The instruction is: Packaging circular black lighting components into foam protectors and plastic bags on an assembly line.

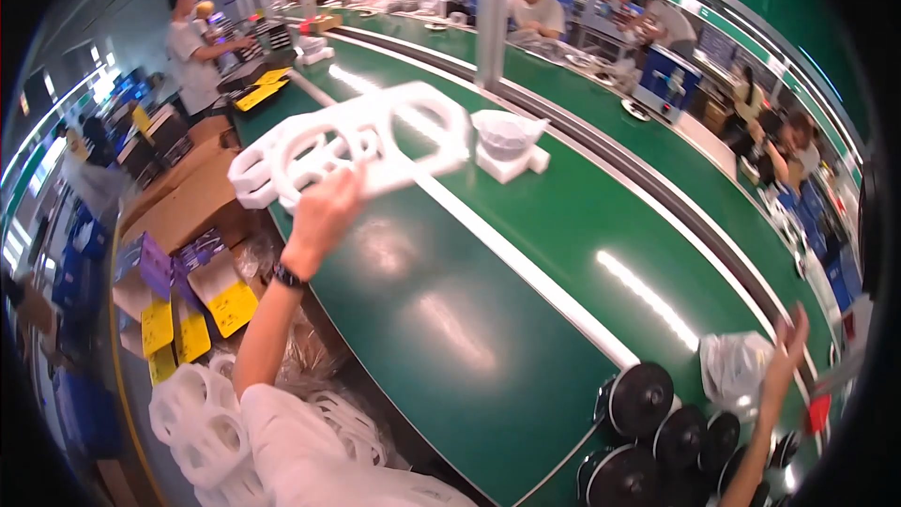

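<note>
My left hand is closed on the near edge of a white foam packing insert with large round cutouts, held over the green work surface. Past the insert, a round item in a clear plastic bag rests on a white foam block. Off to the far right, my right hand is raised with its fingers stretched out, nothing visible in it. Beside it lies a clear plastic bag with something pale inside. Several black round parts with shiny rims are clustered near that forearm.
On the left stand open cardboard boxes and purple-and-yellow cartons. More white foam inserts are piled by my left elbow. A metal post rises at the belt's far edge. A co-worker stands at the far left; others sit across.
</note>
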Demonstrator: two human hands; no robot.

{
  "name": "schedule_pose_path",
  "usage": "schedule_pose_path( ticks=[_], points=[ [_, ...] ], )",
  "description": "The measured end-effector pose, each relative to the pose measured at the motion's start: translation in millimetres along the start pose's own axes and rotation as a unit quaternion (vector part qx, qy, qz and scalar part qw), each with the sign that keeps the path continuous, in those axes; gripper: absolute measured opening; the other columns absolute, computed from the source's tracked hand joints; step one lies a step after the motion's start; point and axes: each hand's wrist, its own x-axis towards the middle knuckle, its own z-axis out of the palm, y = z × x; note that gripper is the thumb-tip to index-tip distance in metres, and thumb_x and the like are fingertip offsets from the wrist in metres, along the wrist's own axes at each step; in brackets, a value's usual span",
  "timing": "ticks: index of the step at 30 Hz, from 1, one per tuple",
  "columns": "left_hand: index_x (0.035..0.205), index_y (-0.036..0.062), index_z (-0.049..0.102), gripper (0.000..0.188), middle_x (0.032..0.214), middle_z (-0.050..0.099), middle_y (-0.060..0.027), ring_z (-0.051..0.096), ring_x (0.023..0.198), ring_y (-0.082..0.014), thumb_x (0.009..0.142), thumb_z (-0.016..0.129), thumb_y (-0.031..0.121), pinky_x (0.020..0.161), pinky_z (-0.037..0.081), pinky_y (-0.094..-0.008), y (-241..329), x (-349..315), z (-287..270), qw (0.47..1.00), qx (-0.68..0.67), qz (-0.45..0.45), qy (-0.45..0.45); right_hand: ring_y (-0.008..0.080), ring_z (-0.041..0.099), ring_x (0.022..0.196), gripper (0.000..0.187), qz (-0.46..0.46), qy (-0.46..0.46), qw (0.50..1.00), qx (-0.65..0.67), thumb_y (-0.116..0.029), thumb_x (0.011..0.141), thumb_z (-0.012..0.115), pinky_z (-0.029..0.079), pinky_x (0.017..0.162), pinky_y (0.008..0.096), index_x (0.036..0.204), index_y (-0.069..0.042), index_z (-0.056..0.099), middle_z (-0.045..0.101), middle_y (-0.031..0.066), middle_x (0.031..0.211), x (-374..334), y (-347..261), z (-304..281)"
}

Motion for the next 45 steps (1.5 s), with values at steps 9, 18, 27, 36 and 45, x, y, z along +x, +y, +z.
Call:
schedule_pose_path(
  ticks=[9, 18, 27, 36, 45],
  points=[
    [0.133, -0.0017, 0.063, 0.048, 0.106, 0.067, -0.0128, 0.064, 0.083, -0.0226, 0.088, 0.072, 0.010, 0.078, 0.054, -0.0338, 121, -22, -57, 0.931, -0.332, 0.085, 0.126, 0.0246, 0.057, 0.118, 0.061, 0.244, -0.375, 0.799, 0.402, -0.036, 0.090, 0.071, 0.047, 0.099, 0.0421, 0.136, 0.000, 0.050, 0.058, 0.0141, 0.123, -70, -264, 219],
    [0.139, -0.0032, 0.055, 0.056, 0.111, 0.065, -0.0223, 0.065, 0.103, -0.0364, 0.091, 0.071, 0.022, 0.088, 0.051, -0.0416, 109, -50, -11, 0.904, -0.340, -0.249, -0.070, 0.0334, 0.064, 0.094, 0.064, 0.125, -0.273, 0.947, 0.115, -0.039, 0.088, 0.070, 0.054, 0.085, 0.0446, 0.131, 0.000, 0.043, 0.059, 0.0157, 0.111, -76, -214, 292],
    [0.157, -0.0028, 0.020, 0.095, 0.135, 0.046, -0.0303, 0.056, 0.117, -0.0473, 0.080, 0.075, 0.008, 0.099, 0.048, -0.0480, 143, -94, 29, 0.894, -0.382, -0.087, -0.218, 0.0485, 0.061, 0.109, 0.068, -0.087, -0.342, 0.897, -0.267, -0.023, 0.094, 0.068, 0.057, 0.087, 0.0482, 0.150, -0.001, 0.035, 0.044, 0.0360, 0.131, -139, -314, 327],
    [0.133, 0.0021, 0.051, 0.068, 0.111, 0.061, -0.0162, 0.057, 0.105, -0.0350, 0.077, 0.083, 0.021, 0.098, 0.042, -0.0441, 141, -127, 24, 0.928, -0.305, 0.005, -0.215, 0.0413, 0.055, 0.126, 0.088, -0.196, -0.496, 0.816, -0.222, -0.045, 0.088, 0.074, 0.031, 0.119, 0.0517, 0.148, 0.005, 0.032, 0.055, 0.0265, 0.134, -167, -234, 339],
    [0.102, 0.0022, 0.067, 0.027, 0.087, 0.066, -0.0139, 0.065, 0.078, -0.0360, 0.082, 0.077, 0.018, 0.069, 0.051, -0.0407, 138, -128, -6, 0.927, -0.336, -0.063, -0.157, 0.0267, 0.065, 0.079, 0.046, 0.126, -0.403, 0.899, 0.116, -0.037, 0.089, 0.066, 0.053, 0.072, 0.0414, 0.113, 0.002, 0.064, 0.066, 0.0124, 0.092, -109, -220, 344]
  ],
)
